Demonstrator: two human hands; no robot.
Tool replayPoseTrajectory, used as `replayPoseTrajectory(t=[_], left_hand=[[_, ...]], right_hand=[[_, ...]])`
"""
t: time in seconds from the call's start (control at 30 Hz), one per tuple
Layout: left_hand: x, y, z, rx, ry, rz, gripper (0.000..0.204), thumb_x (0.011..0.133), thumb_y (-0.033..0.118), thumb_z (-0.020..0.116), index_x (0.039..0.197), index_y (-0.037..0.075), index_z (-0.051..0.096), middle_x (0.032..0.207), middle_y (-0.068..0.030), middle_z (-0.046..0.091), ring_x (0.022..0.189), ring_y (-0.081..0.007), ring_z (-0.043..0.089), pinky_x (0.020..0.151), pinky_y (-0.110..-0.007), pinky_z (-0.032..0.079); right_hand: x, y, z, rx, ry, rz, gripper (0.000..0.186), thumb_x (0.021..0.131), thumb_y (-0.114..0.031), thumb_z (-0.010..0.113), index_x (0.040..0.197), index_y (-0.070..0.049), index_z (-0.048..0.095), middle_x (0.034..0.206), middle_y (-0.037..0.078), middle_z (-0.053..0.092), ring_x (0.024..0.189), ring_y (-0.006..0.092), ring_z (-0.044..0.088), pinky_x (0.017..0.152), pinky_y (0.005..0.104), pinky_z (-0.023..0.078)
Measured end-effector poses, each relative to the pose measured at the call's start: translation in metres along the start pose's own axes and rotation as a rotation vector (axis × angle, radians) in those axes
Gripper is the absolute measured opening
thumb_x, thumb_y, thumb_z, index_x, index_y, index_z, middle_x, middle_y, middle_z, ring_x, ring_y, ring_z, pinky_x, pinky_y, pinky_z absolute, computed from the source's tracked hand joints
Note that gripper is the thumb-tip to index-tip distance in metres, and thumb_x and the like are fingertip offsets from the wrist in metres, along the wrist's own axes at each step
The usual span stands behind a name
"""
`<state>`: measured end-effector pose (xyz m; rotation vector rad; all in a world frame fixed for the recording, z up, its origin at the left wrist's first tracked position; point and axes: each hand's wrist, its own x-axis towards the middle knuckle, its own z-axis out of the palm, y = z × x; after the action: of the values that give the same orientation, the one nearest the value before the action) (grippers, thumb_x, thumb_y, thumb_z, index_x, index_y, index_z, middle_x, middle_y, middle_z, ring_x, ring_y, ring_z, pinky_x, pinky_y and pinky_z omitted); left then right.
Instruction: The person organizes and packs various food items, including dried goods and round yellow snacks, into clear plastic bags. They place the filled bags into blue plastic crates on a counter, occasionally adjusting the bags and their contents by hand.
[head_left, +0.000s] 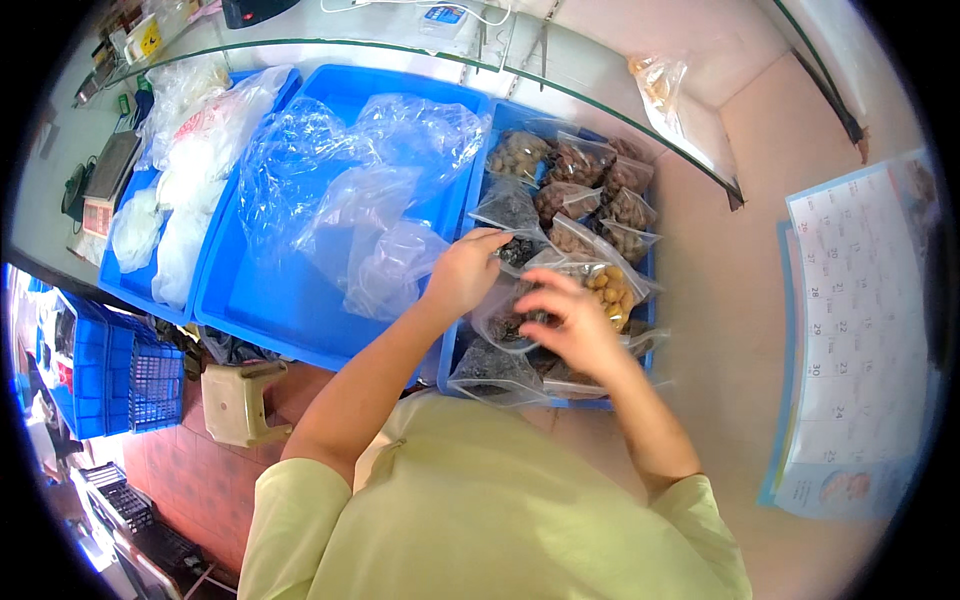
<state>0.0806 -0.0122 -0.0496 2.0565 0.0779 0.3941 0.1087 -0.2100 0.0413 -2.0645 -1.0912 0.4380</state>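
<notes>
Over the left side of a blue tray (652,270) filled with zip bags, my left hand (466,270) bends its fingers onto a clear zip bag of dark pieces (518,250). Its thumb is hidden. Close by on the right, my right hand (572,318) is open, its fingers curved and apart above another clear bag with dark contents (500,325). Whether it touches that bag I cannot tell. Just beyond the right hand lies a bag of yellowish round pieces (612,292). Behind are several bags of brown and reddish dried pieces (568,200).
A second blue tray (250,315) with loose clear plastic bags (370,220) stands left. Farther left, another blue tray holds white bags (200,170). A glass shelf (600,105) overhangs the back. A calendar (850,330) hangs at right; a stool (235,405) stands below left.
</notes>
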Motion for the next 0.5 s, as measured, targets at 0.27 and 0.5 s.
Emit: replayPoseTrajectory(t=[0.27, 0.5], left_hand=[[0.008, 0.003, 0.010, -0.086, 0.083, -0.079, 0.050, 0.080, -0.002, 0.058, 0.130, 0.003, 0.059, 0.124, -0.0212, 0.062, 0.076, -0.0273, 0.066, 0.072, -0.035, 0.053], [0.015, -0.001, 0.012, 0.028, 0.048, 0.012, 0.048, 0.080, 0.003, 0.060, 0.128, 0.003, 0.060, 0.122, -0.0202, 0.062, 0.080, -0.0310, 0.066, 0.076, -0.039, 0.053]], right_hand=[[0.103, 0.045, -0.027, 0.104, -0.329, 0.506, 0.016, 0.079, -0.005, 0.075, 0.094, -0.003, 0.070, 0.104, 0.008, 0.067, 0.077, 0.0147, 0.065, 0.065, 0.0250, 0.051], [0.063, 0.057, -0.004, -0.418, 0.226, -0.017, 0.008, 0.077, -0.004, 0.069, 0.083, -0.004, 0.064, 0.102, 0.015, 0.069, 0.083, 0.0375, 0.066, 0.074, 0.0422, 0.052]])
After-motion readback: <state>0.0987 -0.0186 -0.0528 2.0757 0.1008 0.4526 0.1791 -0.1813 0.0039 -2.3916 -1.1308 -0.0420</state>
